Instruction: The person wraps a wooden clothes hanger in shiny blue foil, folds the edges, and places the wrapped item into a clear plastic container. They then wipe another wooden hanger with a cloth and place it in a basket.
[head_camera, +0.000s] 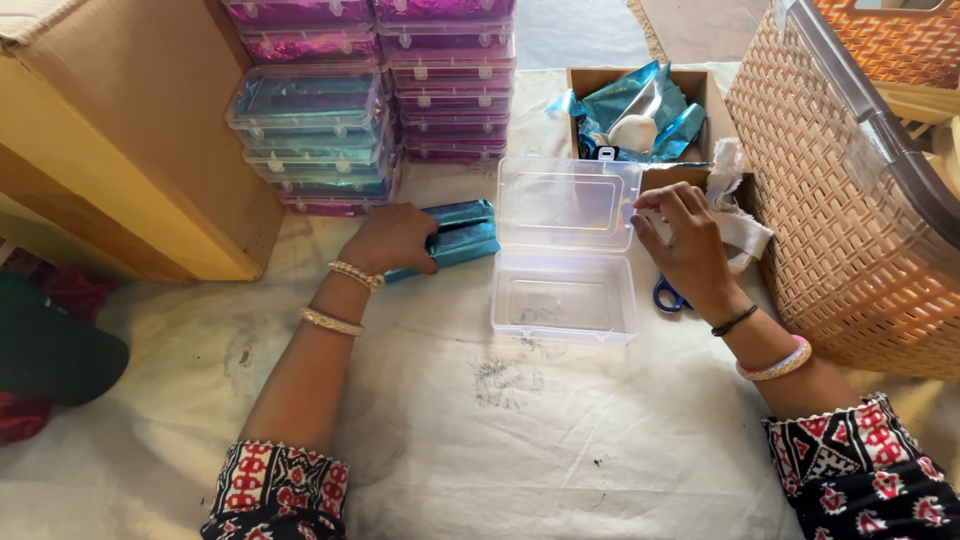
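Note:
My left hand (392, 238) grips a shiny teal folded packet (462, 234) lying on the white cloth, just left of an open clear plastic box (566, 296). The box lies empty with its lid (568, 203) tipped back. My right hand (682, 244) rests at the lid's right edge, fingers curled against it, over some white cloth strips (738, 226). Blue scissor handles (667, 298) peek out from under my right wrist.
Stacks of closed clear boxes with teal (308, 130) and magenta (452, 80) contents stand behind. A small carton (700, 88) holds teal foil pieces. A woven basket (850, 210) fills the right side, a large cardboard box (130, 130) the left.

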